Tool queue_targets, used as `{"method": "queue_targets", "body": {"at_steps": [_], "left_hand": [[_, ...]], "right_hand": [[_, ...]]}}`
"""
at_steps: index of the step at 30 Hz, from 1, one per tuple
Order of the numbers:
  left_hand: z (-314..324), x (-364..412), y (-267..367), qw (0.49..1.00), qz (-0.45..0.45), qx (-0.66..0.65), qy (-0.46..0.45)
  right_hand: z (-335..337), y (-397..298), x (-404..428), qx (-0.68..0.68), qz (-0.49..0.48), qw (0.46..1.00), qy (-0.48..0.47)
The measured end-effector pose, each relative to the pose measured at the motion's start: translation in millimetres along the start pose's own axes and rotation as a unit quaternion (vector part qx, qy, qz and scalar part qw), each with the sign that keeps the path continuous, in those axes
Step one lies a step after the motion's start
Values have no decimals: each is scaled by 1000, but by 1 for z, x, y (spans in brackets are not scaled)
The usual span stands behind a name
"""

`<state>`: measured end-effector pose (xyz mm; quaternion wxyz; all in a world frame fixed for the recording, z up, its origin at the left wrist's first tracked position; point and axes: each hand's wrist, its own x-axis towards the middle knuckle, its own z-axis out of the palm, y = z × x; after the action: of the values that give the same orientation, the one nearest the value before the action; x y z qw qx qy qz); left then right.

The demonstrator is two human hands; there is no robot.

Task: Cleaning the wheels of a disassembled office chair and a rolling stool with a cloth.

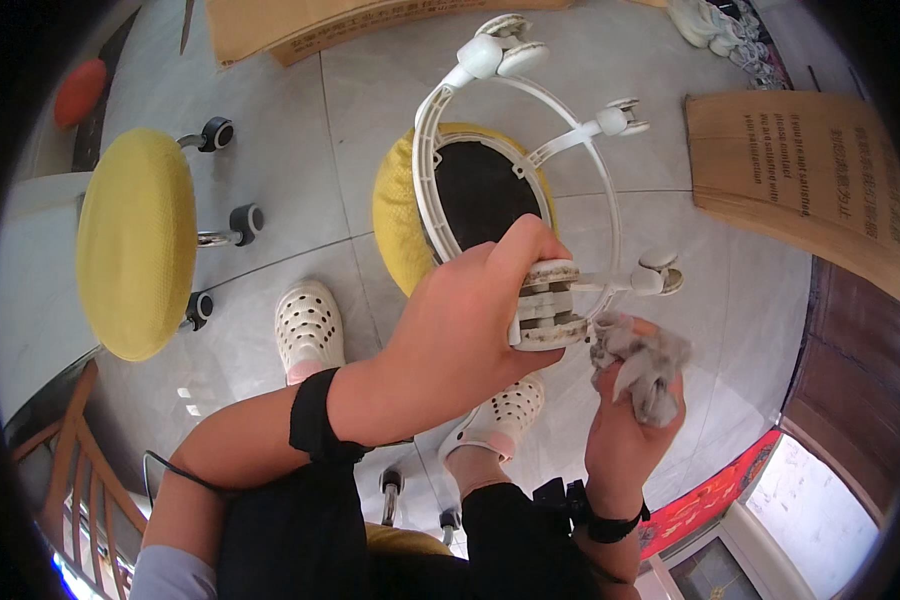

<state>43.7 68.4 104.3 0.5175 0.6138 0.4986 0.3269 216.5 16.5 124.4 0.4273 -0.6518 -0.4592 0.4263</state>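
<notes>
An upturned stool with a yellow padded seat [394, 217] and a white plastic ring base [424, 161] stands before me, its black underside [484, 195] showing. My left hand [450, 315] grips a white caster wheel [549, 330], whose treads carry dark grime. Just to the right, my right hand [634, 442] holds a crumpled grey cloth [641, 364], close beside that caster. More white casters stick out from the base, one at the top [525, 56], one at the upper right [624, 118] and one at the right [658, 274]; dirt shows on their wheels.
Another yellow stool [136, 244] with black casters is at the left. Cardboard lies at the top [330, 30] and right [795, 165], near white shoes [709, 30]. My feet, in white perforated clogs [309, 322], are on the tiled floor. A red mat [709, 495] lies at the lower right.
</notes>
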Motion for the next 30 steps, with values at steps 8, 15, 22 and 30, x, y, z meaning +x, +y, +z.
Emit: {"method": "queue_targets", "body": {"at_steps": [8,15,22,30], "left_hand": [[3,0,-3,999,15,-34,13],[3,-3,-8,999,26,-26,5],[5,-6,-6,999,31,8,-4],[9,-8,-9,998,45,33,-12]], "right_hand": [[23,-20,2,-211,-239,944,-85],[27,-18,5,-178,-240,951,-75],[22,-26,2,-134,-143,979,-55],[14,-44,11,-182,-126,965,-139]]}}
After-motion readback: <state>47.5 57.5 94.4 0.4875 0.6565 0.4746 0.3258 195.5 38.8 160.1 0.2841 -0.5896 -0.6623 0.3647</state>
